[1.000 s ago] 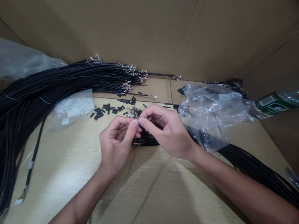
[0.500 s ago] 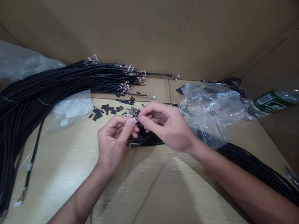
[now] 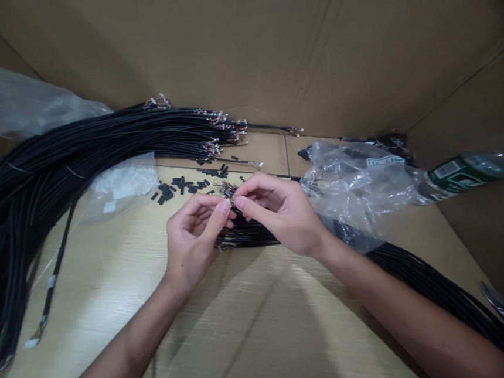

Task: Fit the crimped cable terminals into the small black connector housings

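Near the centre, my left hand [image 3: 196,232] pinches a small white connector [image 3: 228,201] between thumb and forefinger. Right beside it, my right hand [image 3: 280,213] has thumb and forefinger pressed together on a thin wire end, mostly covered by the fingers. Both sets of fingertips nearly touch. Beneath and behind them lies a bundle of black cables [image 3: 251,236], its bare wire ends [image 3: 225,186] poking up past my fingers. Short black sleeve pieces [image 3: 183,185] are scattered just beyond my left hand.
A thick bundle of black cables [image 3: 110,136] with white connectors fills the left and back. A bag of white connectors [image 3: 125,179] lies before it. On the right are a crumpled clear bag [image 3: 357,180], a green-labelled bottle [image 3: 458,174] and tweezers-like metal [image 3: 503,305]. Cardboard walls [image 3: 222,44] surround the table.
Both hands stay almost in place, fingertips still together. The left thumb has shifted slightly, covering more of the white connector. The view has moved very slightly.
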Available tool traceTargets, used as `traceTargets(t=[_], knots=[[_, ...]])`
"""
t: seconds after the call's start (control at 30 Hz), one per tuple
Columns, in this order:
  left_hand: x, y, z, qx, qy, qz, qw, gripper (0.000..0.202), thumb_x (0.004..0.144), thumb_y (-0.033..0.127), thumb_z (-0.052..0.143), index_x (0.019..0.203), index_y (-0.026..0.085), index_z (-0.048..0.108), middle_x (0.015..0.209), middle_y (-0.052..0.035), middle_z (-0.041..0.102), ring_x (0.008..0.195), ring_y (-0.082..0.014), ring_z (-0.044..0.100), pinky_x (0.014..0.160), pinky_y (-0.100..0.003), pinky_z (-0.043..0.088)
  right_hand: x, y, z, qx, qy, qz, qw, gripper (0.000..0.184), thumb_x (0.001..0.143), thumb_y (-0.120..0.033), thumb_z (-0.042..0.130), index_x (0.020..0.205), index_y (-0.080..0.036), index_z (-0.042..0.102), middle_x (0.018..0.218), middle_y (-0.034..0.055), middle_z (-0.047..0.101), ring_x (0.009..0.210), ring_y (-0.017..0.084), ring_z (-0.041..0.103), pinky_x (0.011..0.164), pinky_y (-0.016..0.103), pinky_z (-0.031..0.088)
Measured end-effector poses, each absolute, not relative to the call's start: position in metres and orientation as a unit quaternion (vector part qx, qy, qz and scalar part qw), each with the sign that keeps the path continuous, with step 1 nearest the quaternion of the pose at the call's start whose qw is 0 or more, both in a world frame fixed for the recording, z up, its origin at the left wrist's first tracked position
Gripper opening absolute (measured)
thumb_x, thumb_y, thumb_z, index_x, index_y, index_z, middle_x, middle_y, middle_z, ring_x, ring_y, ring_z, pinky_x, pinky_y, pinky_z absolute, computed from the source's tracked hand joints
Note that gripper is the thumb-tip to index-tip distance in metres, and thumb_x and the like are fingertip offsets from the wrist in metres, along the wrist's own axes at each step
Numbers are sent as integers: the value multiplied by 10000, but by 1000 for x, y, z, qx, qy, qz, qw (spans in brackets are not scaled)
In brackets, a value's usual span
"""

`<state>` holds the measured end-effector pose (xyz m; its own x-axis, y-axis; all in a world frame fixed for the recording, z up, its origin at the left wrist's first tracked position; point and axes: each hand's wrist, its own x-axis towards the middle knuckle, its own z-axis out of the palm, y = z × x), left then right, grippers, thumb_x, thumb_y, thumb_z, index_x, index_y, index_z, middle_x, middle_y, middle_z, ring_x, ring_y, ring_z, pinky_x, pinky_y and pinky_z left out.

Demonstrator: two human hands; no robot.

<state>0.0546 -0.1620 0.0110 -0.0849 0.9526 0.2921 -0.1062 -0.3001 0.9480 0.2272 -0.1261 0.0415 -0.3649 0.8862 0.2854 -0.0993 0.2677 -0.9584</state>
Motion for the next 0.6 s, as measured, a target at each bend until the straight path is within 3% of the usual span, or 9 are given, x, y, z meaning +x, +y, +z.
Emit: traceTargets(t=[0.4, 0.6], knots=[[56, -165, 13, 515, 408, 603, 451, 149, 944, 284, 801, 915, 155, 730, 843, -24, 755, 737, -88, 706, 717, -163, 589, 230, -120, 44, -278, -623, 554, 478, 54, 930, -206, 770, 906, -162, 748, 881, 11, 702, 725, 90, 638, 689, 236, 564], [54, -165, 9, 523, 391, 629, 422, 128, 955, 267, 790, 1028, 182, 728, 933, -31, 755, 799, -108, 712, 760, -205, 596, 230, -123, 41, -293, -668, 497, 470, 58, 953, -223, 746, 937, -167, 750, 917, 24, 714, 804, 122, 661, 713, 268, 557]])
